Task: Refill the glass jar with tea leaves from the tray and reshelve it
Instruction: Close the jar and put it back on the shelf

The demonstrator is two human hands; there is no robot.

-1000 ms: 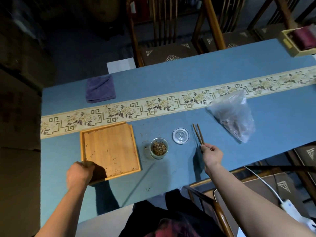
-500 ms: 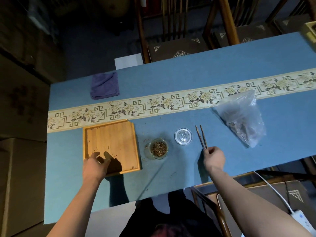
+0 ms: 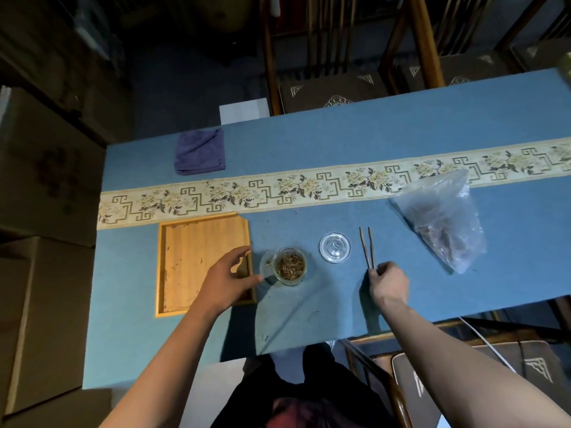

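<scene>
Reaching across with my left hand [image 3: 230,281], I have the glass jar [image 3: 289,266] just to its right; the fingers are spread and loose, thumb toward the jar's near side, holding nothing, and I cannot tell whether a fingertip already touches the glass; the jar stands upright on the counter [image 3: 340,143], mouth open, tea leaves [image 3: 289,264] visible inside; it sits between the wooden tray [image 3: 197,261] on its left and the glass lid [image 3: 335,246] on its right, close to both. My right hand [image 3: 389,285] is farther off, pinching the near ends of the chopsticks [image 3: 367,247], whose long axis runs away from me, tips toward the patterned runner [image 3: 278,189]; so I judge the left is the one to take the jar. The tray looks almost bare, only specks left. Room is tight on the tray side, where my palm overlaps its right rim; there is open cloth on the near side up to the counter edge; a plastic bag [image 3: 445,223] lies well to the right, a folded purple cloth [image 3: 200,152] far behind.
</scene>
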